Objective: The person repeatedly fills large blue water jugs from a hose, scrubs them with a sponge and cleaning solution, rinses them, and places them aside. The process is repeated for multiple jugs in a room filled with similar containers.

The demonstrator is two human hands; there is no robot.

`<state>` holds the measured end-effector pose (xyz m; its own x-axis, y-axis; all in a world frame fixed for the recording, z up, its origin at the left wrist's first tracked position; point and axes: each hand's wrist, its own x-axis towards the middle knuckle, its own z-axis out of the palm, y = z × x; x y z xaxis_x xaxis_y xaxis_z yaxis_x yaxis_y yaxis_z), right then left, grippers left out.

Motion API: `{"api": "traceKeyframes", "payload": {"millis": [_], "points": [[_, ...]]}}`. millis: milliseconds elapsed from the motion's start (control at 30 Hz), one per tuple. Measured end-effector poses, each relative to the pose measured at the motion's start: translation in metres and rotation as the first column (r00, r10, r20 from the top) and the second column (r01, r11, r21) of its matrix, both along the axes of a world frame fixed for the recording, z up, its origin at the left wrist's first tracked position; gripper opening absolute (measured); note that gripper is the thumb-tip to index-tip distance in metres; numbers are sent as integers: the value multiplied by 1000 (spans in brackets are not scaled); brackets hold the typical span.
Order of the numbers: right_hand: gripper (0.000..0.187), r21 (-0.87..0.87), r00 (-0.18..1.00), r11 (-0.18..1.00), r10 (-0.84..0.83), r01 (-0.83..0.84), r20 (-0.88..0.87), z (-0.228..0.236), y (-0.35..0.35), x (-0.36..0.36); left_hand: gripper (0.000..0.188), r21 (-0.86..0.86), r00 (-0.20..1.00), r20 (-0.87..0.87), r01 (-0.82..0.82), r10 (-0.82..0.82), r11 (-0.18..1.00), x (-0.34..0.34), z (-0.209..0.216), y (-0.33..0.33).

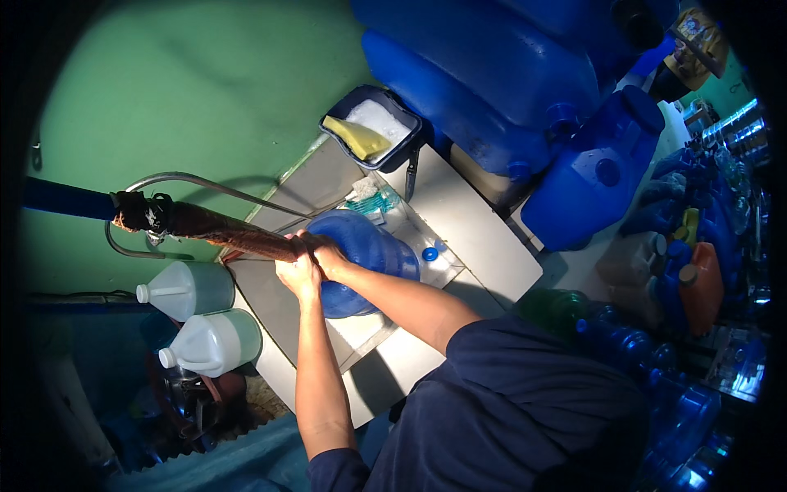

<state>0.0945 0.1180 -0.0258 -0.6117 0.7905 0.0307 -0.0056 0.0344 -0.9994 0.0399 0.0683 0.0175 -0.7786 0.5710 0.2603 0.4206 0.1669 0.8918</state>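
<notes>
Both of my hands are closed round the end of a brown wrapped tube [234, 234]. My left hand [297, 273] is at the tube's tip, and my right hand [328, 256] sits just beside it, fingers curled. The tube runs off to the left, into a blue pipe [70, 201]. Directly under my hands is a large translucent blue water jug [393, 256] on a pale tiled counter [361, 332]. My hands hide where the tube's end meets the jug. A small blue cap [429, 254] lies to the right of the jug.
Beyond the jug stands a dark tub [416, 131] with white foam and a yellow sponge [357, 138]. A bent metal rod [205, 179] arches behind the tube. Two white jugs [215, 344] stand left. Large blue containers [484, 90] and a blue jerrycan [586, 180] crowd the right.
</notes>
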Motion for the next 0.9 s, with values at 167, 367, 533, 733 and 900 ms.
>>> {"api": "traceKeyframes", "payload": {"millis": [167,367,533,733,900], "points": [[26,252,997,968,-36,19,61,0,1,1,32,-3,1000,23,-16,16,1000,-2,-3,1],[28,43,999,999,19,-20,27,0,3,-2,32,-13,1000,7,-29,29,1000,-3,-4,0],[32,14,1000,1000,13,-13,-2,1,1,-4,32,-18,1000,-12,-19,19,1000,-3,-4,0],[35,252,994,967,-59,34,91,-5,2,-5,32,2,1000,-4,-13,13,1000,-3,-5,1],[27,-18,996,996,88,-88,10,-10,4,-7,32,14,999,-34,-13,13,1000,-2,-4,0]]}}
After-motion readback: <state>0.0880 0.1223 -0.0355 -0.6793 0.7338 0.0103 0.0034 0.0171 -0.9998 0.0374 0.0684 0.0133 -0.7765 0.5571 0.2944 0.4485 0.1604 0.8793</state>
